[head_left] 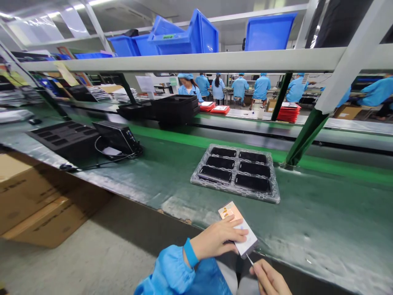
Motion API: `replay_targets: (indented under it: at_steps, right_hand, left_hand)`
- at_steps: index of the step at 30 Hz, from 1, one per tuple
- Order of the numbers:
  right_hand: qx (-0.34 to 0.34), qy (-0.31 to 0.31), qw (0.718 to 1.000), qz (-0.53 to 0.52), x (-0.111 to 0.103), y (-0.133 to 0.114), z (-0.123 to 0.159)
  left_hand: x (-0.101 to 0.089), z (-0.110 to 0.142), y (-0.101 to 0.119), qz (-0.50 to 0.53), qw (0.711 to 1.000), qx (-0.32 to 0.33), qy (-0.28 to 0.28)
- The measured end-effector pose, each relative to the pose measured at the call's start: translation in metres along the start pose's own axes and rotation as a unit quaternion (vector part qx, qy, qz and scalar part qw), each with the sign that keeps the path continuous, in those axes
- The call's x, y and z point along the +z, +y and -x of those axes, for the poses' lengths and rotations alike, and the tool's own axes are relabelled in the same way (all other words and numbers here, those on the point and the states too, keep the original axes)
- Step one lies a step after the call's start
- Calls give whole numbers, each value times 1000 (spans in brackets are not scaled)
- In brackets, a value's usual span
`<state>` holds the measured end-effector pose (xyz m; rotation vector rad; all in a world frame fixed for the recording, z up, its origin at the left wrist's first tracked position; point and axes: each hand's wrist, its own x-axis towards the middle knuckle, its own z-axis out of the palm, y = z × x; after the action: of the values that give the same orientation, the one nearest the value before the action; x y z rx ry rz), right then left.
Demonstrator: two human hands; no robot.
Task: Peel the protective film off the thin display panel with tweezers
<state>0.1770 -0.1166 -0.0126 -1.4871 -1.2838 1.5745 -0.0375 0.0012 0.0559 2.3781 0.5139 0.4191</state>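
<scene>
Green workbench (159,168), left hand (218,237) spread over a pale slab (236,211), right hand (270,277) pinched around a thin tool (249,259).

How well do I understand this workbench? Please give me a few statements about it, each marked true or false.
1. The left hand rests on a pale-faced, phone-like device. True.
2. The right hand is empty. False: it holds a thin tool at the device's near end.
3. The clear tray holds six dark, phone-like slabs. True.
4. The blue wristband is on the right wrist. False: it is on the left wrist.
5. Blue bins sit on the shelf above the green bench. True.
</scene>
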Motion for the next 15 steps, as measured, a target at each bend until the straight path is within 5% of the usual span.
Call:
replay_targets:
  at_steps: [15]
  right_hand:
    - [-14, -51, 996, -67, -3, -14, 1]
  left_hand:
    - [-3, 0, 2, -1, 1000, 6, -5]
